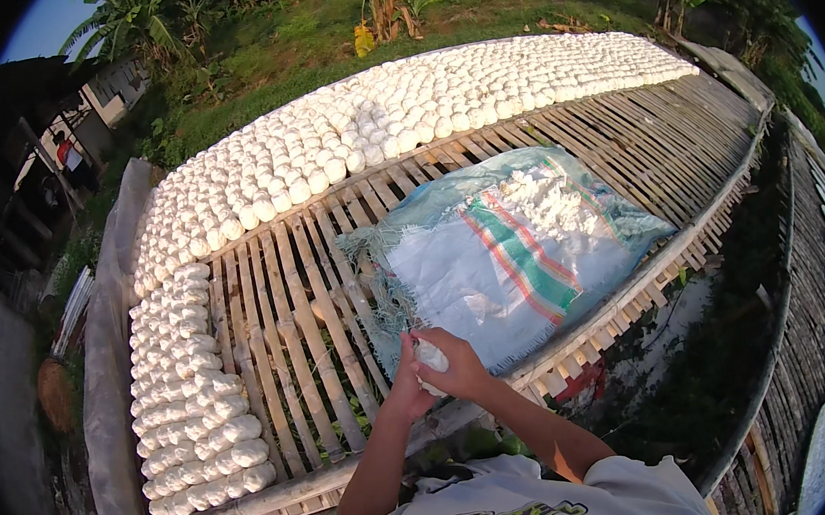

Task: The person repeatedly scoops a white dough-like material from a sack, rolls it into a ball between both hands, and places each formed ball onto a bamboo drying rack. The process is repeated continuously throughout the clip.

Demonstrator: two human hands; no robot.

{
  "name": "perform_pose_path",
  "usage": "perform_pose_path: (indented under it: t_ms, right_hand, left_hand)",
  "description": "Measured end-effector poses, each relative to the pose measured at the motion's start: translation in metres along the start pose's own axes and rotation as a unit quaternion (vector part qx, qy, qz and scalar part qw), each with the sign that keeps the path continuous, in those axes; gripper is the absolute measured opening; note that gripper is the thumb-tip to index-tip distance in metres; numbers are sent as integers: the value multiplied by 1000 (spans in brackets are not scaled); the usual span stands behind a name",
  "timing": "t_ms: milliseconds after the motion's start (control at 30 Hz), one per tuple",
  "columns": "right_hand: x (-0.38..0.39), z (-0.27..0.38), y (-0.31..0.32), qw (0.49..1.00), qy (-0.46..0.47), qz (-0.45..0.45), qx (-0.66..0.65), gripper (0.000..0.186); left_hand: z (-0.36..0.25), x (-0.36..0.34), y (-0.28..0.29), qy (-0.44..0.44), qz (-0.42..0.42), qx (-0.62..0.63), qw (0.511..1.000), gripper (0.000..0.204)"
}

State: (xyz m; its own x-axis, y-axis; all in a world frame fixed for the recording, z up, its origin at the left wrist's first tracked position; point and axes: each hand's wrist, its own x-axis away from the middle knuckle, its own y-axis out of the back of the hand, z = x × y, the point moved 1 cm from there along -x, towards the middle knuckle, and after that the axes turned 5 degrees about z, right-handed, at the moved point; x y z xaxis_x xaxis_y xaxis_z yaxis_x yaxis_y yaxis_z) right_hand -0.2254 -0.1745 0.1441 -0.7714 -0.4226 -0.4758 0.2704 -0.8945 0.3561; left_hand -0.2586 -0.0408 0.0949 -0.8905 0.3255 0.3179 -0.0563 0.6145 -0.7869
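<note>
My left hand point(406, 387) and my right hand point(458, 365) are closed together round a white lump point(432, 356), just in front of my body. Part of the lump shows between my fingers and palms; the rest is hidden. Its material is too small to make out. Beyond my hands lies a woven sack point(440, 275), pale blue-white with green and red stripes and frayed at its left edge. On the sack's far part sits a loose heap of white, crumbly stuff point(543, 204).
A raised bamboo slat rack point(310, 339) carries the sack. Many rounded white lumps point(321, 156) stand in close rows along its far side and left end. Rolled plastic sheeting point(110, 390) borders the left. Another rack point(780, 410) is at right. A person point(71, 161) stands far left.
</note>
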Motion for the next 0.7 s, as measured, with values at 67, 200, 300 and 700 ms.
perform_pose_path:
  t_ms: [67,200,300,700]
  right_hand:
    - [8,2,-13,998,-31,48,-15,49]
    - [21,8,-39,969,-178,-13,-168,40]
    - [35,34,-63,953,-185,-109,-213,37]
    - [61,94,-93,991,3,105,82,19]
  left_hand:
    - [5,11,4,19,-38,33,999,90]
    - [14,39,10,-7,-55,135,989,92]
    - [19,66,10,-28,-4,184,983,90]
    - [47,140,42,-89,-41,159,982,57]
